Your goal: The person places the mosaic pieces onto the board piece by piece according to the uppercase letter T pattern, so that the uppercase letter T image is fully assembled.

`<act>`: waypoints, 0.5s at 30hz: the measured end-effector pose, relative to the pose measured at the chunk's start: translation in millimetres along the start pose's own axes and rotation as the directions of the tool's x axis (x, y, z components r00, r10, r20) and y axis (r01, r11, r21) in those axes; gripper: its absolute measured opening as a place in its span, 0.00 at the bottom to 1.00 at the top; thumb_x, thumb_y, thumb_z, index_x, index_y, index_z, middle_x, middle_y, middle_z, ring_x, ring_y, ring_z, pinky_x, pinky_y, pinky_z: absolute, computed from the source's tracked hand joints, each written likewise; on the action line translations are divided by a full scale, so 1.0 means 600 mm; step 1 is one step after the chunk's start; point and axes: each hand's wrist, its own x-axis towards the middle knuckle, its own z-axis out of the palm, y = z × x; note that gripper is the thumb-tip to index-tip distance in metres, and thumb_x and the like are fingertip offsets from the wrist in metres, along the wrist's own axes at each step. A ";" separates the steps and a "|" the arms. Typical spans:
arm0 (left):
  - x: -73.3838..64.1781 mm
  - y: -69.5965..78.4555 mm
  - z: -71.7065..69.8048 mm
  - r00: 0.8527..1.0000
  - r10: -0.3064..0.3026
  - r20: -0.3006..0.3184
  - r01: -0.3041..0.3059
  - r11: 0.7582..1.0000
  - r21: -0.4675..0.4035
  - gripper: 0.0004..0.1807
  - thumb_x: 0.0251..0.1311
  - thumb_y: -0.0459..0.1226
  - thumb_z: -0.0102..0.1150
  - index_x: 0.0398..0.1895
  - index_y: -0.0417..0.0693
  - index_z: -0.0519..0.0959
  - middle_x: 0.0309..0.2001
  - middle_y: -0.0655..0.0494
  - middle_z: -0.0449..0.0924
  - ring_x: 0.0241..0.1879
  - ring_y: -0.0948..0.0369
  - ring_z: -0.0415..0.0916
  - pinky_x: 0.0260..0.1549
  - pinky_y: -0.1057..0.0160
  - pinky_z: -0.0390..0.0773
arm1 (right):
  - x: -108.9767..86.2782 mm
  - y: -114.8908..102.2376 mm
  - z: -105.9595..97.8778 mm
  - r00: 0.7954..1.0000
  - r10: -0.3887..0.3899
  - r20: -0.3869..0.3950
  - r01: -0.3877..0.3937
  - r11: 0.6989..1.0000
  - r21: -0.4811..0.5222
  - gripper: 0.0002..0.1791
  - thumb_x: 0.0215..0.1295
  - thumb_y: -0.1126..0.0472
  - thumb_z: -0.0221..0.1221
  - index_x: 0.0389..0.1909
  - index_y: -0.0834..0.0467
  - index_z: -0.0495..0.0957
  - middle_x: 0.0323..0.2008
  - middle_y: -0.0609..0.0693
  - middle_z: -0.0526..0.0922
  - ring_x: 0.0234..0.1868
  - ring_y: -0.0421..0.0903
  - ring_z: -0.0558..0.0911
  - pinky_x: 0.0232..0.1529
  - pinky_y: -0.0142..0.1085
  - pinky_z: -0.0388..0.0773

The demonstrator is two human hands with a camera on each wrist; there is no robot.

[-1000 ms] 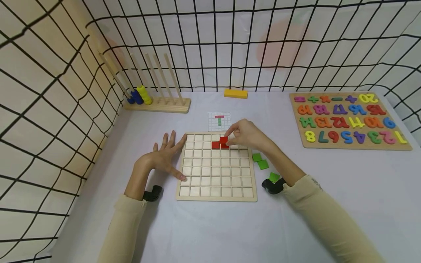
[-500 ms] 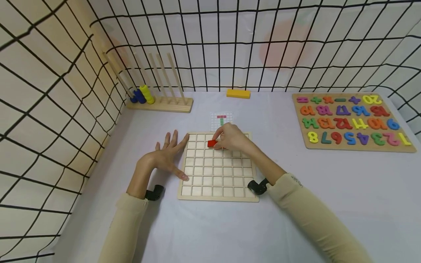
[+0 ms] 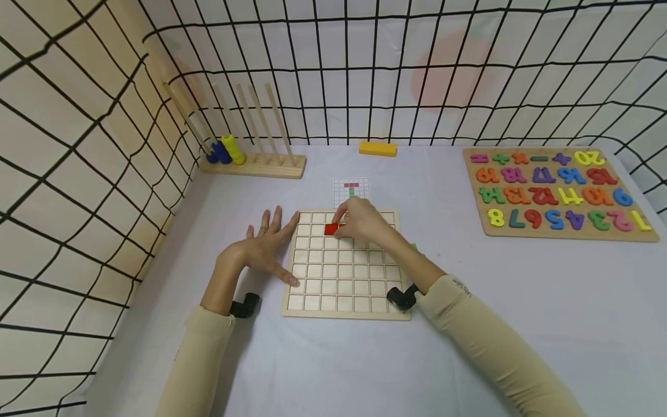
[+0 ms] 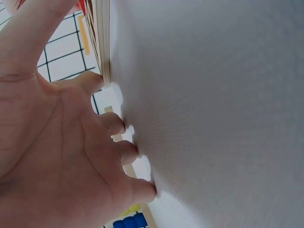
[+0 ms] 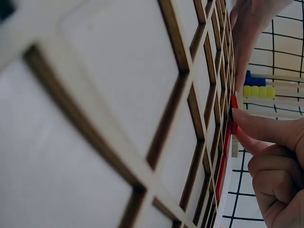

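My right hand (image 3: 359,220) pinches a red square tile (image 3: 330,229) between thumb and fingers, in the upper rows of a wooden grid board (image 3: 333,315). In the right wrist view, the pinched red tile (image 5: 234,100) stands close to the grid surface, and more red (image 5: 222,173) shows on the board beside it. That part is hidden by the hand in the head view. My left hand (image 3: 260,249) is spread at the board's left side, its thumb and index finger touching the edge. A small pattern card (image 3: 344,188) with a red and green T lies behind the board.
A green tile (image 3: 414,246) peeks out beside the right forearm. A peg stand (image 3: 255,167) with blue and yellow beads stands at back left, a yellow block (image 3: 377,149) at the back, a number puzzle board (image 3: 568,231) at right. Black netting (image 3: 372,69) surrounds the table.
My right hand has moved left across the board with the red tile, and its forearm now covers most of the green tiles. My left hand has stayed at the board's edge.
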 end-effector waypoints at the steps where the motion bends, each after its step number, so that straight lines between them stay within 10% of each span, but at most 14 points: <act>1: 0.000 0.000 0.000 1.000 0.000 0.000 0.000 1.000 0.001 0.83 0.38 0.60 0.84 0.84 0.59 0.27 0.80 0.40 0.07 0.79 0.38 0.06 0.73 0.25 0.23 | 0.000 0.000 0.000 1.000 0.002 -0.006 -0.002 1.000 0.000 0.14 0.56 0.66 0.75 0.44 0.63 0.87 0.24 0.47 0.72 0.29 0.42 0.68 0.28 0.31 0.63; 9: 0.001 0.000 0.001 1.000 -0.003 -0.005 0.003 1.000 0.008 0.83 0.38 0.60 0.84 0.84 0.59 0.27 0.80 0.39 0.08 0.79 0.38 0.07 0.73 0.24 0.25 | 0.000 0.003 0.002 0.999 0.042 -0.034 -0.040 0.998 0.041 0.13 0.52 0.66 0.77 0.40 0.60 0.90 0.19 0.46 0.75 0.26 0.43 0.71 0.26 0.31 0.65; 15: 0.002 0.000 0.000 1.000 -0.008 -0.003 0.008 1.000 0.010 0.83 0.38 0.60 0.84 0.84 0.59 0.27 0.80 0.39 0.08 0.79 0.38 0.07 0.73 0.24 0.24 | 0.001 0.006 0.003 0.997 0.049 -0.059 -0.046 0.998 0.053 0.13 0.51 0.66 0.78 0.39 0.58 0.91 0.36 0.53 0.87 0.38 0.47 0.76 0.33 0.34 0.69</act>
